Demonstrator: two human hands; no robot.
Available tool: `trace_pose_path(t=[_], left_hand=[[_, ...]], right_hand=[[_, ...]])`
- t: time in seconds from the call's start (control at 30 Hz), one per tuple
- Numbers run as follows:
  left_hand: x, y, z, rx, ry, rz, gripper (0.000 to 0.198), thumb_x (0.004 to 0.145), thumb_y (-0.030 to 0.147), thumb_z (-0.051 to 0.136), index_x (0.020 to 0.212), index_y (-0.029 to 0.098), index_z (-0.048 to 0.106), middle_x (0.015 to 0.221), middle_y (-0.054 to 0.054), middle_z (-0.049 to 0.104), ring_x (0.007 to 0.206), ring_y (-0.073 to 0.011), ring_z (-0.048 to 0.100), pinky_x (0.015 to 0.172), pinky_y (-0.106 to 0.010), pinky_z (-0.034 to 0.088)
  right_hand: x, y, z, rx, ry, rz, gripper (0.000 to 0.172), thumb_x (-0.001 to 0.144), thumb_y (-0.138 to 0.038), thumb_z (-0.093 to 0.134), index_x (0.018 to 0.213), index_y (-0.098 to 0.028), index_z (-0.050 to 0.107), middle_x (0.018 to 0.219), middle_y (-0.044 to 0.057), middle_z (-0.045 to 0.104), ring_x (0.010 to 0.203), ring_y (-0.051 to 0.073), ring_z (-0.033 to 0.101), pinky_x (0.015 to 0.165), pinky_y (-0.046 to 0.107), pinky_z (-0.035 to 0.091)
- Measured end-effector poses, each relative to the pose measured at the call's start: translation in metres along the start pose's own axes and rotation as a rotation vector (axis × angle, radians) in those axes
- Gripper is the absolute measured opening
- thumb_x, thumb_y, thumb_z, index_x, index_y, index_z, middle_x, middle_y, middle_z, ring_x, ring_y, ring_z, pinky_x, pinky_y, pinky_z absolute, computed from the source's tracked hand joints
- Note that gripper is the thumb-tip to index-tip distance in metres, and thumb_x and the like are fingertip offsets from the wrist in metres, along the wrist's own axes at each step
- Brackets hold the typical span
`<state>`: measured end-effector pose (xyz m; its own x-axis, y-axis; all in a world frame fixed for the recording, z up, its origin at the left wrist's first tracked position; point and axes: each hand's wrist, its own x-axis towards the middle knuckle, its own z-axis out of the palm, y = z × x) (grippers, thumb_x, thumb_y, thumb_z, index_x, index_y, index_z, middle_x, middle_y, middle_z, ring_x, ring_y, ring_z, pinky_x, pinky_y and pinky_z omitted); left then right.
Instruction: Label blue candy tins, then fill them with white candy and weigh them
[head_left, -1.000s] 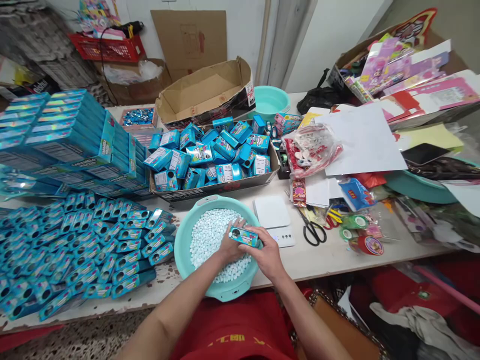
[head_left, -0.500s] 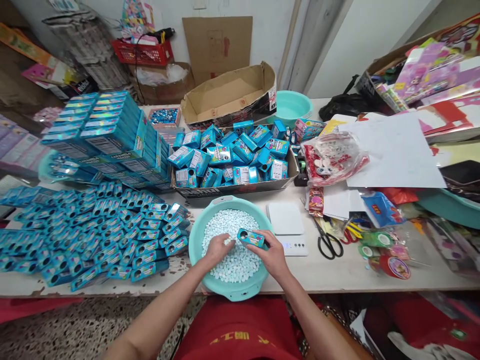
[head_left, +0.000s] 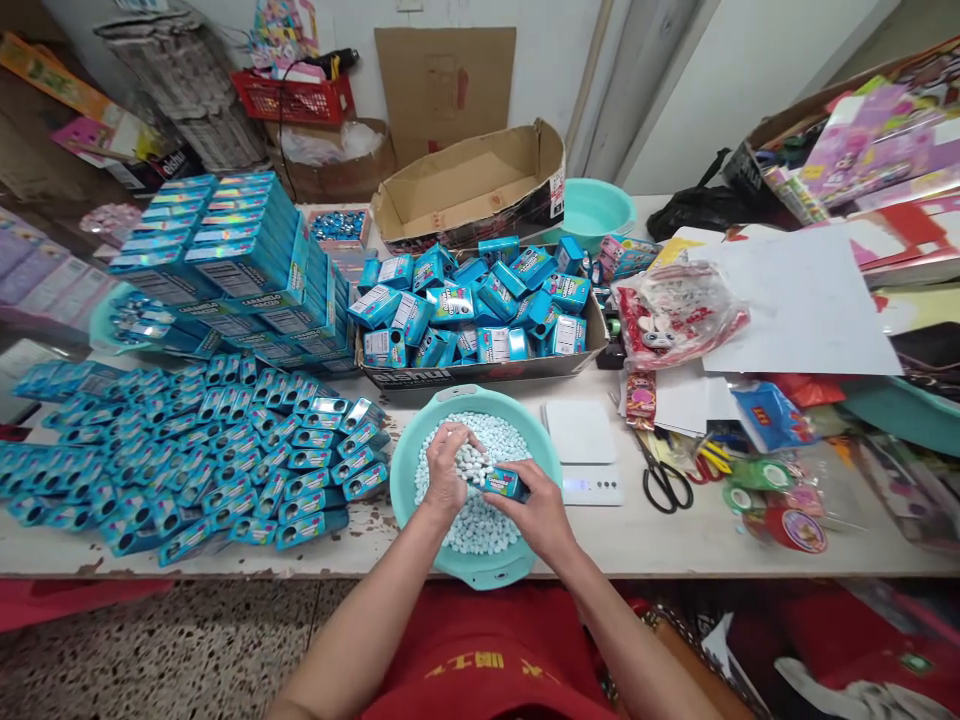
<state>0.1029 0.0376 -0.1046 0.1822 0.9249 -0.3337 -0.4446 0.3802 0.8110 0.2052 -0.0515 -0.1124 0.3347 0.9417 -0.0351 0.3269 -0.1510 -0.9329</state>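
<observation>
Mid-frame, the bare left hand is cupped; the bare right hand grips, bare forearms slanting inward from below.

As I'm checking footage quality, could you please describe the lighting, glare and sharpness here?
Head view: fairly even lighting, no harsh shadow around the basin; pale sheen on tops of the stacked boxes; partly legible lettering on the box in the right hand; soft, stretched purple boxes at the left edge.

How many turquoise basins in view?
4: front basin, holding white pellets; back basin, beyond the heaped blue boxes; left basin, beside stacked boxes; right basin, partly covered. Others may be hidden.
</observation>
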Motion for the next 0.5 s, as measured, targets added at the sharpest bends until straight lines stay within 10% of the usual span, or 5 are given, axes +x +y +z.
trace_pose_path(t=[0.5], left_hand=[[0.002,0.004,0.014,0.106,0.053,-0.024,0.03,0.068,0.042,0.067,0.064,0.017,0.05,0.052,0.004,0.052,0.047,-0.0087,0.051,0.049,-0.021,0.041]], right_hand=[[0.001,0.001,0.007,0.03,0.046,0.058,0.03,0.064,-0.033,0.076,0.092,-0.023,0.067,0.088,0.004,0.062,0.088,0.023,0.059,0.082,0.038,0.046]])
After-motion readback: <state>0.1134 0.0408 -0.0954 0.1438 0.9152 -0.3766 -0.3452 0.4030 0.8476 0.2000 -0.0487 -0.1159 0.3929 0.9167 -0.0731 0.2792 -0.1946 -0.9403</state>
